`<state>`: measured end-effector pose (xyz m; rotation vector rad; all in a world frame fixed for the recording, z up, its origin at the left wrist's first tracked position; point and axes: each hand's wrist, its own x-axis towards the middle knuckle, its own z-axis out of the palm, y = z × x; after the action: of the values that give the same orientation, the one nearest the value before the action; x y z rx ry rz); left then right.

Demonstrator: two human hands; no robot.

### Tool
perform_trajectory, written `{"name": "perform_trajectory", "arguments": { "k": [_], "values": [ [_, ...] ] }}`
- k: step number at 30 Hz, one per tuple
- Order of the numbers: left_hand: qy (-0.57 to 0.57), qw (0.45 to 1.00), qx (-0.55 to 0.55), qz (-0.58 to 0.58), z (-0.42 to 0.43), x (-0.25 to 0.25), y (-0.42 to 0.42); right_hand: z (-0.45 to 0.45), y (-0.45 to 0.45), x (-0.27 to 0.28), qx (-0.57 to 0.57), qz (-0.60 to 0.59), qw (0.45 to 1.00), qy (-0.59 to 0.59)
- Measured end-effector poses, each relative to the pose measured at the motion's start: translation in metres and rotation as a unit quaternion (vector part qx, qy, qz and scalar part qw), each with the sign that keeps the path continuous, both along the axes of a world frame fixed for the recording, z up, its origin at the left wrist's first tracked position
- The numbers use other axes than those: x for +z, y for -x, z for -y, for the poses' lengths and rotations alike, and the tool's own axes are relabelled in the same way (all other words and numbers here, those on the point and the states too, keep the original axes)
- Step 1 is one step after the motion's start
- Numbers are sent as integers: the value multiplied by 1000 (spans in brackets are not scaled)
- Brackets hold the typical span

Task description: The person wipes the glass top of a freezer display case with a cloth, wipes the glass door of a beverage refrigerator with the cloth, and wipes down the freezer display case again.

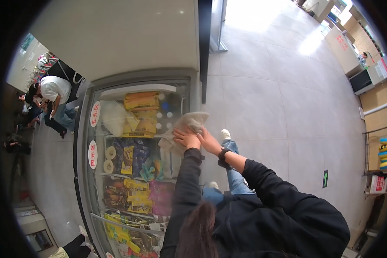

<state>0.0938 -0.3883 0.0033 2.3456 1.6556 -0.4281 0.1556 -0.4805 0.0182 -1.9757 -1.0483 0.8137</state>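
Note:
A beige cloth (196, 119) lies bunched on the right edge of a glass-topped freezer (196, 92), part of it hanging over the glass. My left hand (187, 138) rests flat on the cloth with its fingers spread. Beside it, touching the cloth's right side, is my right hand (210, 142); its fingers are partly hidden behind the cloth and my left hand. Under the glass are yellow boxes (141, 101), blue packets (140, 157) and pink packaging (162, 198). Red-lettered oval labels (93, 155) mark the freezer's left side.
A large pale panel (129, 34) stands beyond the freezer. People sit at the left, one in a white shirt (56, 89). Grey floor tiles (266, 99) stretch to the right, with a green arrow sign (325, 179). A counter (342, 49) and a wire rack (366, 150) stand farther right.

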Motion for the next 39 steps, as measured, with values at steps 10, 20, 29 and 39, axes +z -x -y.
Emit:
{"name": "perform_trajectory", "arguments": {
  "k": [10,20,29,39],
  "values": [
    [-134,989,48,-44,-89,-36,-121,-145,-165,7,96,132,984,73],
    [-115,955,233,142,-145,-27,-195,-242,-262,-158,337,340,870,116],
    [-256,945,111,172,-47,-26,-117,-152,-173,-11,189,102,977,-9],
    [-236,927,265,122,186,-6,115,10,-6,12,558,337,756,-58]
  ]
}}
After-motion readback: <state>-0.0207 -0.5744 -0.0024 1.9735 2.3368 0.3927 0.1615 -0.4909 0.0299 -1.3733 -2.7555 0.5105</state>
